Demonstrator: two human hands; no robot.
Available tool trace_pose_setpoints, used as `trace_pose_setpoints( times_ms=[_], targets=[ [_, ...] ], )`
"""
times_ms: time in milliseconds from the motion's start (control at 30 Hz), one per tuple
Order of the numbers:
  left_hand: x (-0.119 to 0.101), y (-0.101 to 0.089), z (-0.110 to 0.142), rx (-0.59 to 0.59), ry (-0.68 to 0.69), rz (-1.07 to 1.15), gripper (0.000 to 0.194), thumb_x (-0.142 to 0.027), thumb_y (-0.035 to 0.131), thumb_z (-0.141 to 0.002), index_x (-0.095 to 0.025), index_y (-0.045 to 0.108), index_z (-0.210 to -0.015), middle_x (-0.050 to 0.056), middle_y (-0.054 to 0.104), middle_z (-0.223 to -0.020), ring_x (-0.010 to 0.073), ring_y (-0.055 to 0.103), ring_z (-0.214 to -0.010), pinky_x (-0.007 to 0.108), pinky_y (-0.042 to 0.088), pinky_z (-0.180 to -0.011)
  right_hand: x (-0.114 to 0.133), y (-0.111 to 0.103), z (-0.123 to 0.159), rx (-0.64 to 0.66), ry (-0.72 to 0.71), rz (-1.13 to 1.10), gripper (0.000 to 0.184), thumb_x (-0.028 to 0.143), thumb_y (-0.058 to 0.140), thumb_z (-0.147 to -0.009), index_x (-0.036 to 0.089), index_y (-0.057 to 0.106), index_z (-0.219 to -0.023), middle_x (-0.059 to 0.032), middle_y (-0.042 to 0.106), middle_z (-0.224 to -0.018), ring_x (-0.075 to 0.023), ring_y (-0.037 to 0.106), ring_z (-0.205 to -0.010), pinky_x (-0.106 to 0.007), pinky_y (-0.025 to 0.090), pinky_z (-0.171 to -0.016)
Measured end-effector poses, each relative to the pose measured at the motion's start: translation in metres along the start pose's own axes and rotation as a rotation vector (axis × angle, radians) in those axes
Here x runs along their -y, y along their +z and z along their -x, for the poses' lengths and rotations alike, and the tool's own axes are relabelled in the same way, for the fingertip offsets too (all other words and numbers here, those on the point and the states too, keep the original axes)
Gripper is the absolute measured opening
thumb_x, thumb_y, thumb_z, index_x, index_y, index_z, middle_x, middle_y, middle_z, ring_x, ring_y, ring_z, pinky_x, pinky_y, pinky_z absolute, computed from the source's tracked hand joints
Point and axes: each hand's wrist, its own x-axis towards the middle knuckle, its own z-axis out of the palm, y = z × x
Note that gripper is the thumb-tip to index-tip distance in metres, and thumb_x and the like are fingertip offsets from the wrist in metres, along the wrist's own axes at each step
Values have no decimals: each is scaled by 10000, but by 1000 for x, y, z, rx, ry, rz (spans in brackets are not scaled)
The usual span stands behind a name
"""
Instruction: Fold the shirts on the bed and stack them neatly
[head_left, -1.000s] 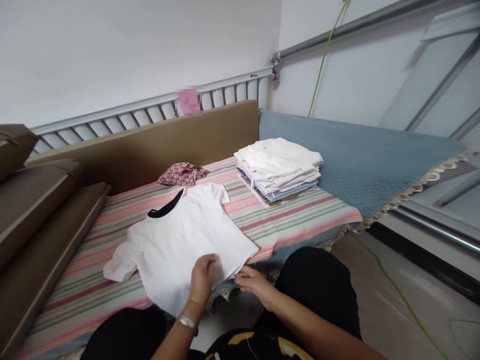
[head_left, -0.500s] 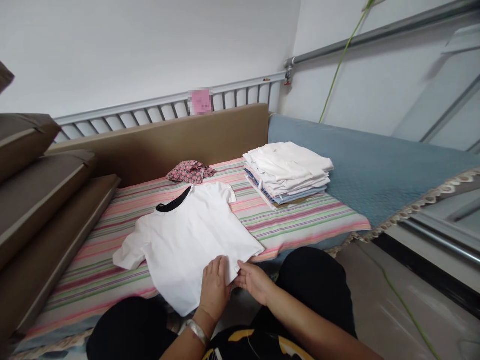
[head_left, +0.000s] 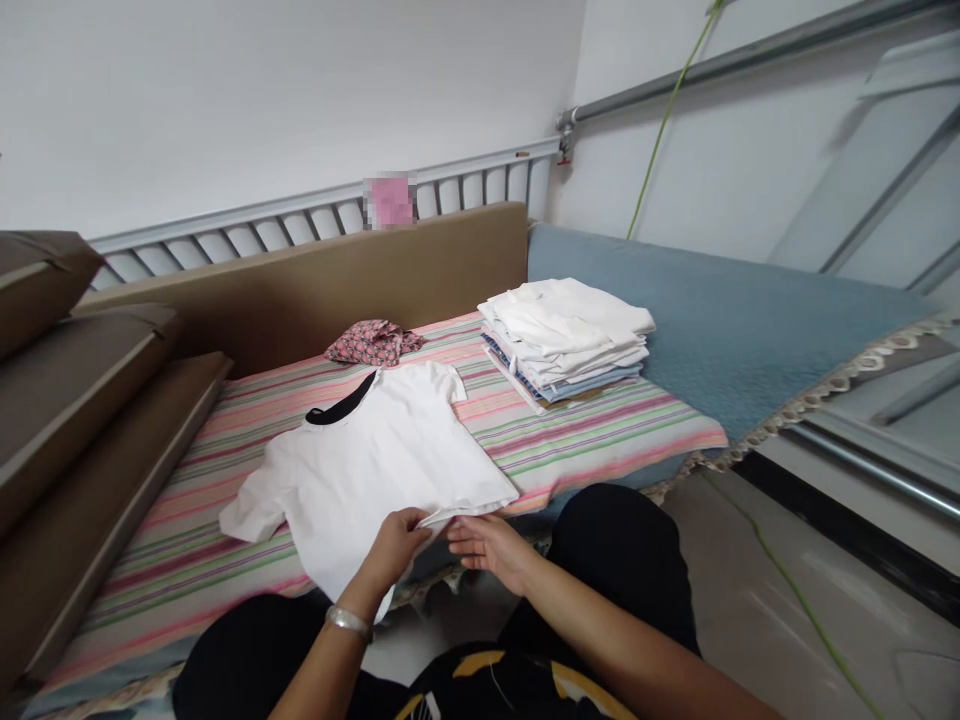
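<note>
- Left grip pinches the hem of the white T-shirt between thumb and fingers, with that stretch of edge slightly raised; half a second ago this hand lay back upward across the cloth.
- Right grip is spread, its fingers apart and pointing left just beside the hem. Half a second ago those fingers were drawn in at the shirt's edge; from where I sit I cannot tell whether the tips touch the fabric now.
- On the striped sheet, the shirt lies laid out, black collar away from the person, hem toward the dark-clad knees, part of its lower edge hanging over the front.
- Well apart from the hands, I see the stack of folded clothes, white pieces on top, blue and brown below. It keeps its shape, as does the floral cloth, bunched just beyond the shirt's shoulder.
- My view has swung a little, so most things appear farther left than half a second ago (the stack itself has not moved on the sheet).
- A silver bracelet circles the left wrist, and brown cushions pile up at the left.
</note>
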Motion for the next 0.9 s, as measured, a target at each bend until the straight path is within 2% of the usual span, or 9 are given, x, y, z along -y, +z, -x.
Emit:
trace_pose_setpoints(
  times_ms=[133, 200, 300, 433, 533, 633, 767, 900],
  targets=[
    [8, -1, -3, -56, -23, 18, 274, -360, 536, -681, -125, 651, -764, 18, 664, -668, 152, 556, -621, 277, 420, -619, 8, 3, 3, 76, 8, 17, 395, 466, 651, -751, 172, 568, -1002, -84, 657, -997, -179, 644, -840, -262, 486, -639],
    [8, -1, -1, -94, -18, 3, 277, -389, 541, -692, -133, 638, -731, 9, 645, -640, 149, 545, -609, 275, 410, -613, 13, 1, 4, 67, 38, 6, 405, 499, 618, -770, 164, 564, -991, -97, 652, -1016, -182, 642, -843, -262, 491, -619],
    [4, 0, 8, -127, 16, -36, 272, -410, 546, -713, -155, 641, -719, 9, 645, -661, 162, 555, -663, 280, 405, -652, 19, -6, 5, -40, 80, -51, 320, 451, 560, -822, 142, 553, -907, -106, 661, -947, -158, 642, -759, -241, 484, -562],
    [1, 7, 23, -124, 112, -172, 249, -389, 502, -772, -193, 655, -779, 29, 666, -763, 185, 579, -762, 298, 412, -719, 27, -22, 6, -249, 17, -115, 120, 261, 571, -819, 173, 490, -830, -29, 636, -721, -136, 633, -648, -223, 476, -521],
    [5, 14, 30, -107, 213, -316, 229, -343, 449, -816, -216, 638, -841, 38, 663, -832, 191, 590, -818, 309, 426, -754, 35, -32, 5, -348, -106, -80, 113, 243, 577, -802, 182, 489, -838, -8, 615, -683, -124, 617, -601, -216, 471, -499],
    [9, 21, 33, -97, 273, -392, 213, -295, 421, -836, -229, 617, -885, 38, 655, -862, 188, 590, -849, 312, 437, -777, 46, -38, 2, -433, -215, 4, 202, 238, 618, -741, 196, 518, -912, 17, 602, -679, -112, 591, -549, -211, 463, -481],
    [14, 28, 34, -79, 296, -482, 211, -237, 408, -840, -229, 604, -918, 43, 649, -898, 188, 586, -884, 315, 444, -807, 62, -45, -1, -470, -362, 292, 371, 219, 623, -658, 214, 546, -1021, 54, 575, -649, -119, 559, -524, -238, 468, -504],
    [17, 35, 36, -62, 256, -594, 221, -196, 397, -838, -209, 605, -912, 57, 648, -915, 203, 581, -892, 338, 447, -811, 64, -57, -5, -499, -552, 791, 312, 262, 568, -668, 196, 644, -963, -5, 648, -760, -168, 589, -667, -285, 475, -632]
  ],
)
